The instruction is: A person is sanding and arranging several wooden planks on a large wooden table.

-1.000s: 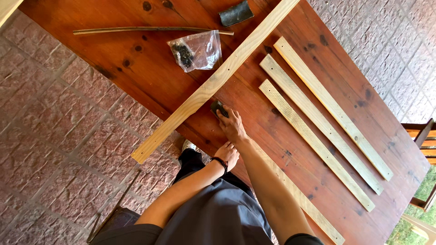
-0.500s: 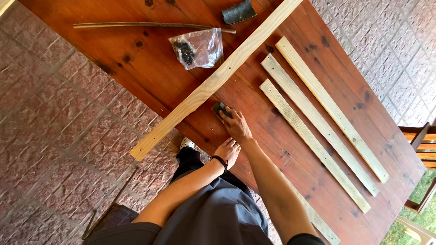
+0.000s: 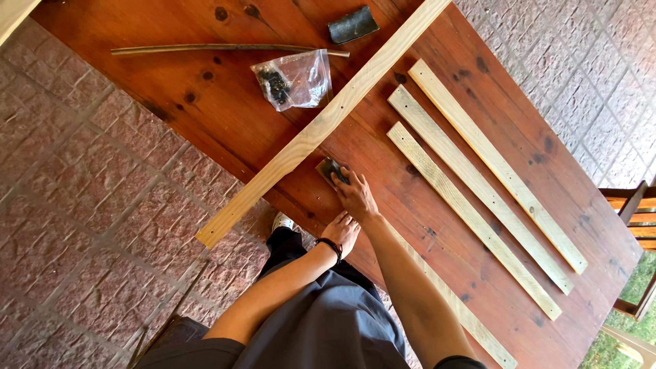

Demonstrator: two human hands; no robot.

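My right hand (image 3: 355,197) presses a small dark sanding pad (image 3: 329,167) flat on the reddish wooden table (image 3: 205,96). The pad lies right beside a long pale plank (image 3: 321,126) that runs diagonally across the table and sticks out past its edge. My left hand (image 3: 339,232), with a black band on the wrist, rests on the table's near edge just behind the right hand and holds nothing.
Three pale slats (image 3: 478,191) lie side by side to the right of the plank. A clear bag of dark screws (image 3: 292,80), a thin rod (image 3: 225,48) and a dark pad (image 3: 352,24) lie at the far end. Brick paving (image 3: 89,212) surrounds the table, with a wooden chair (image 3: 632,205) at right.
My right hand has shifted only slightly with the pad beside the plank. The left hand stays on the table edge.
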